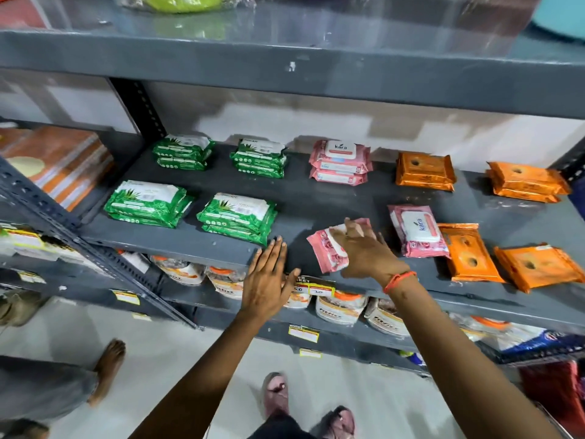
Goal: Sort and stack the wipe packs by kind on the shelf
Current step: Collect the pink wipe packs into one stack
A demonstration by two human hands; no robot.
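Your right hand (364,251) grips the pink pack (329,248) near the shelf (221,240) front edge; keep the spread left hand (266,277) clear and square it onto the pink stack (340,163) at the back edge.

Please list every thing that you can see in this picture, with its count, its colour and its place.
green wipe pack stacks: four, green and white, left half of the shelf
pink wipe pack stack: one, pink, back middle
loose pink wipe packs: two, pink; one lies front right of middle, one under the right hand
orange wipe packs: two stacks at back right, loose packs at front right, orange
shelf: one, dark grey metal
pouches: several, white and orange, lower shelf
price tags: several, yellow, on shelf edges
left hand: flat, open, at the shelf's front edge
right hand: on a pink pack, orange thread on wrist
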